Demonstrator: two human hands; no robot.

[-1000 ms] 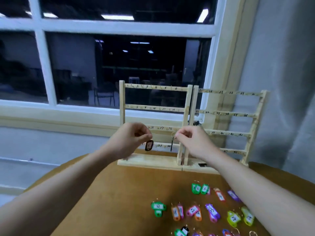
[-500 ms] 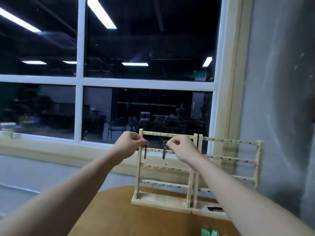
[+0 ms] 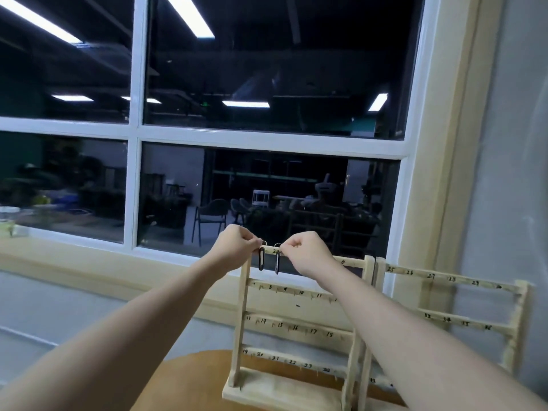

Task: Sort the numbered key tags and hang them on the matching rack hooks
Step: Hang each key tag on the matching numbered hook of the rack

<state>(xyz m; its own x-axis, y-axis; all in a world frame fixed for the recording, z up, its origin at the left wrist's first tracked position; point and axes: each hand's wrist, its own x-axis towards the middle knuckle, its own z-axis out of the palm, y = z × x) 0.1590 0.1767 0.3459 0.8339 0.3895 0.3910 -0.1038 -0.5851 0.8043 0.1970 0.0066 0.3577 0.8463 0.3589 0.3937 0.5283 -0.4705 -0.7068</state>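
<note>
Two racks [image 3: 299,330] [image 3: 462,321] stand on one table [image 3: 189,381], two black tags [image 3: 261,259] [image 3: 277,262] hang at the top rail, and two hands [image 3: 234,250] [image 3: 308,253] show.

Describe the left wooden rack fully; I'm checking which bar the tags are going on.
The left wooden rack looks like pale unfinished wood: two uprights on a flat base, four horizontal bars with handwritten numbers and small hooks. It stands upright on the brown table, close beside a second rack. At its top bar, the left hand and right hand each pinch a black key tag's ring, the tags hanging edge-on.
</note>
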